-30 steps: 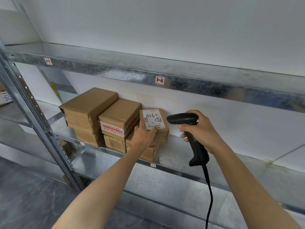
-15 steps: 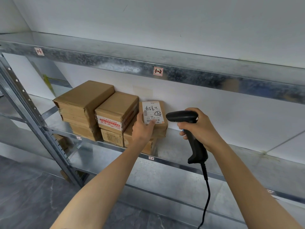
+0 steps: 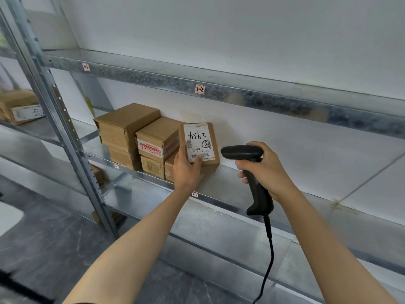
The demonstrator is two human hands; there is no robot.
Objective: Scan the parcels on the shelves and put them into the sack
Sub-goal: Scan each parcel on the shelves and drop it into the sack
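Left hand (image 3: 186,170) grips the small parcel (image 3: 200,143), now tipped steeper atop another box (image 3: 169,170) on the shelf (image 3: 241,189) (label facing out); right hand (image 3: 266,170) clenched round scanner (image 3: 238,152) just beside it, so a scan looks imminent

Middle shelf (image 3: 241,183) has a row of parcels pushed back near the wall. There's a left stack (image 3: 125,132), a middle stack (image 3: 157,143) touching it on the right, then the labelled parcel (image 3: 199,143) on top of a lower box (image 3: 169,168) at the right end. The left hand (image 3: 186,170) holds that parcel from the front. The scanner (image 3: 259,194), in the right hand (image 3: 265,170), sits just right of it. The upper shelf (image 3: 241,95) runs overhead. Left of the upright post (image 3: 65,139), another parcel (image 3: 19,108) is in the next bay.
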